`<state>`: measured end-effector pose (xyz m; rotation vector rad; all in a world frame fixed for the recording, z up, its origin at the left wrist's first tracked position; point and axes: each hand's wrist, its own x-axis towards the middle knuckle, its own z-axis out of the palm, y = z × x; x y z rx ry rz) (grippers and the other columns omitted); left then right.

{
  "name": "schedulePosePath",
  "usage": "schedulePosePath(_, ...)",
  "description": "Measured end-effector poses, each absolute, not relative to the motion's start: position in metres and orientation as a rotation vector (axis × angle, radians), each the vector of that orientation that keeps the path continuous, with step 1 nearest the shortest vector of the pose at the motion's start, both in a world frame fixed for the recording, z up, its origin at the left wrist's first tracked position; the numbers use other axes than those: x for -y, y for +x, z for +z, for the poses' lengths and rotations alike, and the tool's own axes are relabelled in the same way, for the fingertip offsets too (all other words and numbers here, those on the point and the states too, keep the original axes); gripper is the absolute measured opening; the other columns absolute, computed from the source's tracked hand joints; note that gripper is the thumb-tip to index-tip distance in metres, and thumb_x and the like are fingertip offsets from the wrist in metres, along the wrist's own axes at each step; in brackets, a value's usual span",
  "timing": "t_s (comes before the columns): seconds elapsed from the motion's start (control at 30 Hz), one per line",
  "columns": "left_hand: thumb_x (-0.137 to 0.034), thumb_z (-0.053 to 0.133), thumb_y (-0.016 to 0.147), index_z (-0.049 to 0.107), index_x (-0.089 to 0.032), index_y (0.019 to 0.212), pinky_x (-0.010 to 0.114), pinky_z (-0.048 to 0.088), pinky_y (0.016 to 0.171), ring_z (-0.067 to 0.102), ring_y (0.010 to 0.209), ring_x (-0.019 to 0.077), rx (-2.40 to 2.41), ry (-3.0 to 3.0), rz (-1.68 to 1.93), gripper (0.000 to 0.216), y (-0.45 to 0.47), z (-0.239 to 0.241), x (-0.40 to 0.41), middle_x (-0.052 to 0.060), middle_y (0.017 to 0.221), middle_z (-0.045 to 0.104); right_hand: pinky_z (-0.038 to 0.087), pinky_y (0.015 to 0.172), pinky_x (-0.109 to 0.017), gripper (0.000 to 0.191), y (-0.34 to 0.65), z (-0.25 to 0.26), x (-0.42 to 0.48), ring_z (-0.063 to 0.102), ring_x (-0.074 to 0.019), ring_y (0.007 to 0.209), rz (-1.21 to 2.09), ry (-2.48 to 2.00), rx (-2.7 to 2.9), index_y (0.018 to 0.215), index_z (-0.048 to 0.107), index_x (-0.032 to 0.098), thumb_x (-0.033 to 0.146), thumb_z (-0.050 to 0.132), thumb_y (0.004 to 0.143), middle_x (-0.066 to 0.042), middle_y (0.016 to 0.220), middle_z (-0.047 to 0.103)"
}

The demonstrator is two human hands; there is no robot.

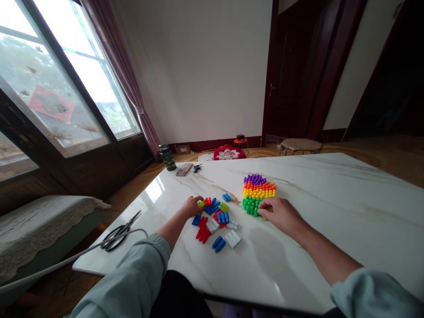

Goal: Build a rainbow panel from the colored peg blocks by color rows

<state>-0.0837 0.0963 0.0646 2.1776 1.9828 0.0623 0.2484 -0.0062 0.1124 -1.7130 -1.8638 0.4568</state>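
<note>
A block of joined pegs (pixel 259 192) stands on the white marble table (pixel 318 207), striped purple, orange, yellow and green from far to near. My right hand (pixel 277 214) rests at its near right corner, fingers pinched against the green row. Whether they hold a peg I cannot make out. Loose pegs (pixel 217 221) in blue, red, white and yellow-green lie scattered left of the block. My left hand (pixel 191 206) reaches into the far left of this pile, fingers closed around a yellow-green piece (pixel 201 203).
Black scissors (pixel 119 232) lie near the table's left corner, with a grey cable (pixel 66 260) running past them. A phone (pixel 184 169), keys (pixel 197 167) and a dark bottle (pixel 167 157) stand at the far left edge. A low bed (pixel 36 225) is on the left.
</note>
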Motion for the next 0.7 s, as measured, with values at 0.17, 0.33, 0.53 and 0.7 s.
schedulePosePath(0.17,-0.037,0.058,0.092,0.057,-0.016,0.120,0.042,0.054,0.087,0.061,0.103,0.0211,-2.102,2.139,0.069,0.035,-0.078,0.071,-0.092,0.009,0.119,0.060,0.042,0.060,-0.024,0.006,0.247,0.108,0.005,0.062,-0.0150,0.064,0.431,-1.683,1.893,0.068,0.070,0.024,0.025,0.065,0.072,0.001,0.071,0.072)
schedulePosePath(0.33,-0.021,0.046,0.091,0.065,-0.015,0.111,0.036,0.050,0.087,0.062,0.103,0.0241,-2.077,2.268,0.189,0.028,-0.060,0.086,-0.086,0.013,0.106,0.064,0.043,0.063,-0.024,0.006,0.242,0.109,0.004,0.064,-0.0159,0.068,0.421,-1.727,1.920,0.071,0.072,0.025,0.025,0.066,0.073,0.001,0.073,0.072)
schedulePosePath(0.53,-0.023,0.061,0.079,0.070,-0.036,0.111,0.026,0.049,0.082,0.062,0.101,0.0186,-1.561,2.603,0.110,0.036,-0.011,0.087,-0.081,0.001,0.111,0.063,0.043,0.063,-0.024,0.007,0.239,0.112,0.004,0.064,-0.0160,0.068,0.419,-1.677,1.947,0.073,0.073,0.025,0.025,0.066,0.073,0.000,0.074,0.073)
schedulePosePath(0.7,-0.014,0.060,0.078,0.070,-0.041,0.112,0.026,0.048,0.082,0.058,0.108,0.0210,-1.338,2.743,-0.046,0.044,0.001,0.081,-0.087,0.000,0.112,0.064,0.043,0.061,-0.024,0.007,0.242,0.113,0.005,0.063,-0.0157,0.066,0.439,-1.689,1.924,0.073,0.073,0.025,0.025,0.066,0.073,0.000,0.072,0.073)
